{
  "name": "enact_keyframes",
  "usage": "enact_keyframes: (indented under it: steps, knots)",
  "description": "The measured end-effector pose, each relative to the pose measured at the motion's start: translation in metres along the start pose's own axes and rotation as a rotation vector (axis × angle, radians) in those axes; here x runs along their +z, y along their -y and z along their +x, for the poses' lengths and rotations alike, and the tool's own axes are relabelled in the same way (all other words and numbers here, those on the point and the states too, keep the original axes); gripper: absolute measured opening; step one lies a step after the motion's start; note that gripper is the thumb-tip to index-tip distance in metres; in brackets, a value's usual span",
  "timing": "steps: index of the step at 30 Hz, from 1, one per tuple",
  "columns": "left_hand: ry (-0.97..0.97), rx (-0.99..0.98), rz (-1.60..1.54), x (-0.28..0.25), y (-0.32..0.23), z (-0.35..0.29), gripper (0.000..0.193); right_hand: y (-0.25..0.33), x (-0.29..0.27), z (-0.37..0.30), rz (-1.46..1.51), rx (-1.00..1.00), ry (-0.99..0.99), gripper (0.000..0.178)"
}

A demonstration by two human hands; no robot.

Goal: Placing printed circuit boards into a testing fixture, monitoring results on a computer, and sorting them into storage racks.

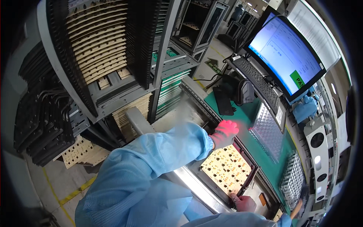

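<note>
Our left hand [224,133], gloved and lit red, is partly curled over the far end of the board [227,170]; we cannot tell from this angle whether its fingers grip anything. Our right hand [245,203] sets its thumb against the board's near corner, the other fingers bent in, and whether they close beneath the edge is hidden. The board lies face up between the two hands, pale and thickly dotted with small parts.

We judge it light, thin and stiff, with the mounted parts its fragile side; smooth edges may slip in a glove. The bare margins and opposite corners look the best hold, with the palms kept off the parts.

Just left of the board runs a bright bar [196,185]; to its right, a rail [267,182] bounds sideways moves, so upward seems the freer way. Beyond that rail from the board spreads the mat [244,112], bearing a clear tray [266,130]. Farther past the board stand the keyboard [257,77] and monitor [285,53]; well to its left rises the rack [163,45].
</note>
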State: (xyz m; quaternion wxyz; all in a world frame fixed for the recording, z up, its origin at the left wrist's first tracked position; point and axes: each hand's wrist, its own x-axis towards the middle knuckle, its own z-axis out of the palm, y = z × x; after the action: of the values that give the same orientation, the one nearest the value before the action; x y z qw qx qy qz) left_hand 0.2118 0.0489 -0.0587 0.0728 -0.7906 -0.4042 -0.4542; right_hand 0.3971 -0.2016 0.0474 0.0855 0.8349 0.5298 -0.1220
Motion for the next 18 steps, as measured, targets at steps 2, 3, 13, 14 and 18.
enact_keyframes:
  steps: [2,3,13,14,18]
  knots:
    - [0.076,0.002,-0.143,0.008,0.003,-0.004,0.017,-0.002,0.011,-0.013,0.007,-0.066,-0.115,0.059]
    - [0.125,-0.014,-0.266,0.003,-0.001,0.004,0.019,-0.008,0.015,-0.011,-0.004,-0.094,-0.135,0.059]
    - [0.225,0.317,-0.281,-0.045,0.012,0.035,0.029,0.013,0.027,-0.001,0.573,0.007,-0.273,0.035]
    - [0.361,0.397,-0.384,-0.063,-0.009,0.040,0.021,0.003,0.026,0.004,0.739,0.037,-0.205,0.035]
    - [0.723,0.669,-0.404,-0.100,-0.067,0.019,0.020,-0.007,0.026,0.027,1.333,0.035,0.036,0.029]
